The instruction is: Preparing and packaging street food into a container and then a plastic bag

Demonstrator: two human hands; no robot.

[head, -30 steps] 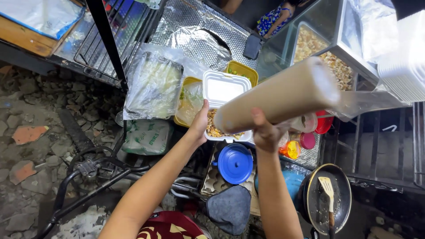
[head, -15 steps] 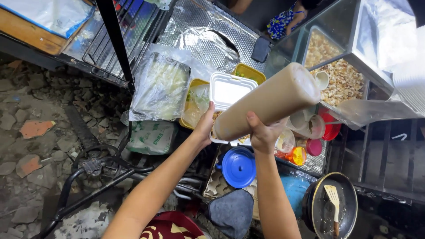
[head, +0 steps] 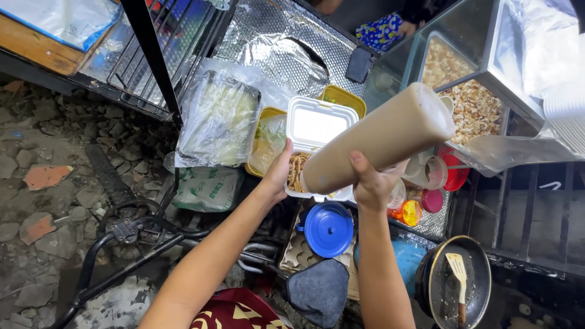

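From the head camera, the right hand (head: 373,186) is wrapped closed around the lower end of a big tan squeeze bottle (head: 381,139), whose long axis runs from upper right down to lower left, its low end tipped over the open white foam box (head: 318,137). The left hand (head: 279,173) cups that box at its near left corner, fingers curled under and thumb on the rim, holding it above the cart; the fried food inside lies just left of the bottle's tip. Below sit a blue lid (head: 329,228) and a black pan with a spatula (head: 457,283). Foil-covered counter (head: 268,36) lies beyond, trays crowding the box closely.
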